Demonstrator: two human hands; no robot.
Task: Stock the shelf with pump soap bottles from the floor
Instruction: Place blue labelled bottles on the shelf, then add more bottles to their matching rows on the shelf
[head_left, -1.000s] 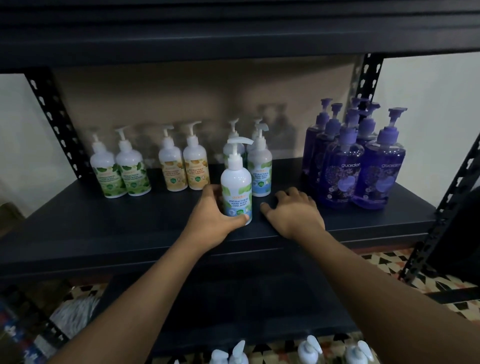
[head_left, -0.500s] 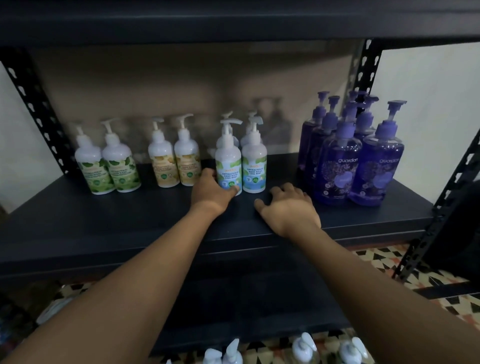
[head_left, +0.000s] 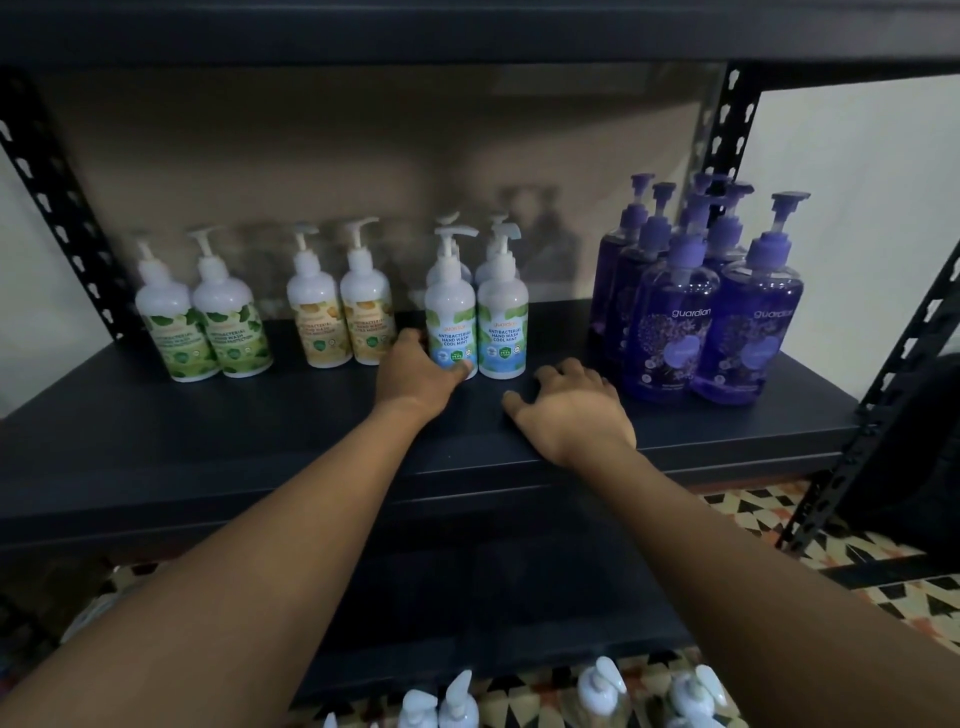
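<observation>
My left hand (head_left: 421, 371) grips the base of a white cool-mint pump bottle (head_left: 450, 312) standing upright on the dark shelf (head_left: 218, 431). That bottle stands just left of a matching cool-mint bottle (head_left: 503, 322), with two more behind them. My right hand (head_left: 574, 410) rests on the shelf in front of the bottles, fingers loosely bent, holding nothing. Several white pump tops (head_left: 597, 691) of bottles on the floor show at the bottom edge.
On the shelf stand two green-label bottles (head_left: 208, 322) at the left, two yellow-label bottles (head_left: 340, 317), and several purple bottles (head_left: 711, 317) at the right. Black perforated uprights (head_left: 727, 119) frame the shelf. Another shelf board runs overhead, and patterned floor tiles (head_left: 831, 545) show below.
My left hand has slid the cool-mint bottle back from the shelf front into line beside its matching bottle. My right hand has stayed resting on the shelf.
</observation>
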